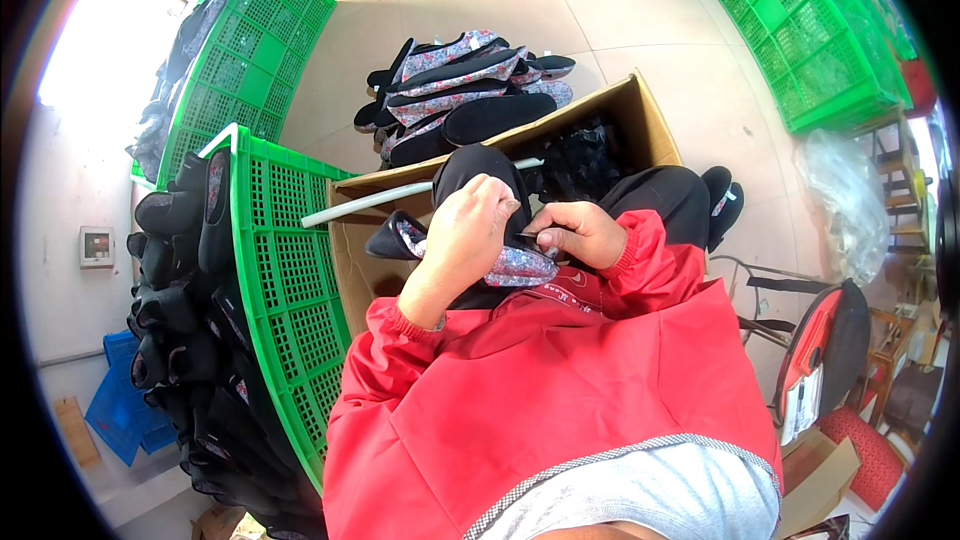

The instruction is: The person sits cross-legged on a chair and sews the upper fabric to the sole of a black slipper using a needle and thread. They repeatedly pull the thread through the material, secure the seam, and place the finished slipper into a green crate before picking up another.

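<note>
A black cloth shoe [522,268] with a floral lining lies across my lap, partly covered by my hands. Over it, my left hand [466,230] is closed, thumb and fingers pinched together; what they grip is too small to make out. Just to its right, my right hand [582,232] is also closed, with a small dark metal piece showing at its fingertips, its kind unclear. Beyond my knees, a pile of similar shoes [455,90] with black soles and floral linings rests on the floor.
An open cardboard box [655,125] holding black plastic stands before me, with a pale tube [370,205] across it. A green crate [290,270] and stacked black shoes [170,310] are at left. More green crates [785,35] and a clear plastic bag [845,205] stand right.
</note>
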Motion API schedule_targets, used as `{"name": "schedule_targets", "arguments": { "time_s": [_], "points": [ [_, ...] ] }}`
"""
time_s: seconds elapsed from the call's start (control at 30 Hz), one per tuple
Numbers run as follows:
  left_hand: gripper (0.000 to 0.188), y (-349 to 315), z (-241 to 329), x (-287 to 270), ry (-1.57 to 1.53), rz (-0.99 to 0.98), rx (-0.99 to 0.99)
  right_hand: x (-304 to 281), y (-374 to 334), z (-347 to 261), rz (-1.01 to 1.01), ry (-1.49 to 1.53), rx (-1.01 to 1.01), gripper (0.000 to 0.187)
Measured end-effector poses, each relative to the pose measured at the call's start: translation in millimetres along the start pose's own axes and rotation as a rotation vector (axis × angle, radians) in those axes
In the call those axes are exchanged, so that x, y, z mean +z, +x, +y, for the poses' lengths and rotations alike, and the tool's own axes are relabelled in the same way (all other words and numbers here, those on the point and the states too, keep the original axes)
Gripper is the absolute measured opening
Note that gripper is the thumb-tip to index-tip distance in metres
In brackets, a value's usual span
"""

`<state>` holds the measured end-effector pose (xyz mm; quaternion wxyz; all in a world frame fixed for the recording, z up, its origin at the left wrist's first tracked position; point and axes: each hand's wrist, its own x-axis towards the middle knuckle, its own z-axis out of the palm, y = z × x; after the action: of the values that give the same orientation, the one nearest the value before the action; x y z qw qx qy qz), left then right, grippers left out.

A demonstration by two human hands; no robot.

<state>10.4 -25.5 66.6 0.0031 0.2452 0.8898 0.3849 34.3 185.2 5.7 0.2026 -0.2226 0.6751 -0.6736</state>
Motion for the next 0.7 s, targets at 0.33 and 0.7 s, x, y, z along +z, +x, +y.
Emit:
{"name": "schedule_targets", "arguments": {
  "time_s": [0.33,0.7],
  "points": [
    [0.008,22,-11,13,-0.025,0.068,-0.097,34,-22,31,0.206,0.237,0.004,0.057],
    [0.022,34,-7,-6,-0.083,0.315,0.027,42,-25,40,0.383,0.568,0.109,0.029]
  ]
}}
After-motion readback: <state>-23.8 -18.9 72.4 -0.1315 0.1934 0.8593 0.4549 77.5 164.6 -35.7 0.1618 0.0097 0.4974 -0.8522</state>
